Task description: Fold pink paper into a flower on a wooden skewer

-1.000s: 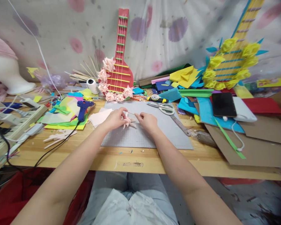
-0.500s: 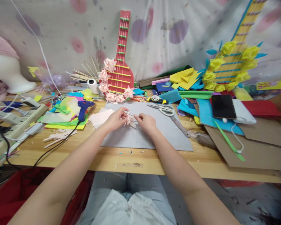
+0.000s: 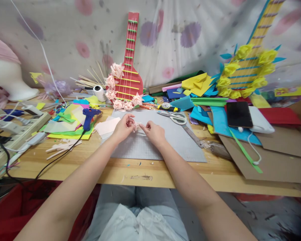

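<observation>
Over the grey cutting mat (image 3: 178,144), a small pale pink paper flower (image 3: 137,126) is pinched between my two hands. My left hand (image 3: 124,128) grips it from the left, thumb and index finger together. From the right, my right hand (image 3: 155,133) has its fingertips closed against the flower's edge, the other fingers curled in. The fingers partly cover the flower. Pale pink paper sheets (image 3: 107,126) lie just left of my left hand. Behind stands a red cardboard lute (image 3: 129,78) with pink paper flowers along its body.
White-handled scissors (image 3: 178,117) and a metal ruler (image 3: 192,136) lie at the mat's right. A blue glue gun (image 3: 89,117) rests on coloured paper at left, its black cord trailing over the table edge. A phone (image 3: 239,114) and cardboard (image 3: 273,164) occupy the right.
My right hand has moved slightly left, bringing its fingertips onto the flower. The thin stick seen between my hands before no longer shows there. The flower has turned and is more covered.
</observation>
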{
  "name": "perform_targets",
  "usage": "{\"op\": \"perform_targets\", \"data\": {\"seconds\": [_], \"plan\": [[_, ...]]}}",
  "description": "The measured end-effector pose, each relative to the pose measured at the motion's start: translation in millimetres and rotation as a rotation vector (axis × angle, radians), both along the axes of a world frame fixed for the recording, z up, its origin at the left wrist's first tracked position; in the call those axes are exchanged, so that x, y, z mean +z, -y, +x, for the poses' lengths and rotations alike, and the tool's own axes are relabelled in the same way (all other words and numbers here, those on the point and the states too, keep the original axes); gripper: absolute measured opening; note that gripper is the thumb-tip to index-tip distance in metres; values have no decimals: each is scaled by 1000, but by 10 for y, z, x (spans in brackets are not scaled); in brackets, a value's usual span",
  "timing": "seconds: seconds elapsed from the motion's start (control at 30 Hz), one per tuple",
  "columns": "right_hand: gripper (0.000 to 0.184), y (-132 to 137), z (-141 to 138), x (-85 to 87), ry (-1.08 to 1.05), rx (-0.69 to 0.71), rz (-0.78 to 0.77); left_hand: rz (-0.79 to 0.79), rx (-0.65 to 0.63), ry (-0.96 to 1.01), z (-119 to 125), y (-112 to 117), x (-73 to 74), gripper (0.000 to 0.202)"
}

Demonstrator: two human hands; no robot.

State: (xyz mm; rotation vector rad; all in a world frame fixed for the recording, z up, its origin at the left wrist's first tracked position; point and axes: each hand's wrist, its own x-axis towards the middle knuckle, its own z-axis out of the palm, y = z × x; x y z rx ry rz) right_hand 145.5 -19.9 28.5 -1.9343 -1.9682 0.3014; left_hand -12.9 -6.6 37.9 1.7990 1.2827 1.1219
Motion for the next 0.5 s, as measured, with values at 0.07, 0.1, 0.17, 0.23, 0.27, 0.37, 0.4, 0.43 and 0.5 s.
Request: {"op": "perform_targets", "data": {"seconds": [0.07,0.1,0.17,0.23,0.27,0.37,0.4,0.43,0.5], "plan": [[60,-4,3,2,-5,2,5,6,-3,-21,-1,6,9,38],[60,-3,1,3,-8,7,6,13,0,-40,-3,9,16,38],[61,1,-11,6,-12,13,8,43,8,-99,-10,14,28,37],[62,11,-31,10,-8,13,6,92,21,-178,-19,18,33,35],[62,16,-42,13,-3,13,5,124,29,-224,-24,19,32,34],[63,28,-68,17,12,17,0,223,56,-356,-35,29,29,25],[63,29,-72,17,16,21,1,249,58,-391,-37,34,29,21],[63,28,-73,17,21,23,2,271,59,-418,-39,41,31,18],[63,23,-68,17,34,26,6,304,49,-455,-42,54,39,13]]}}
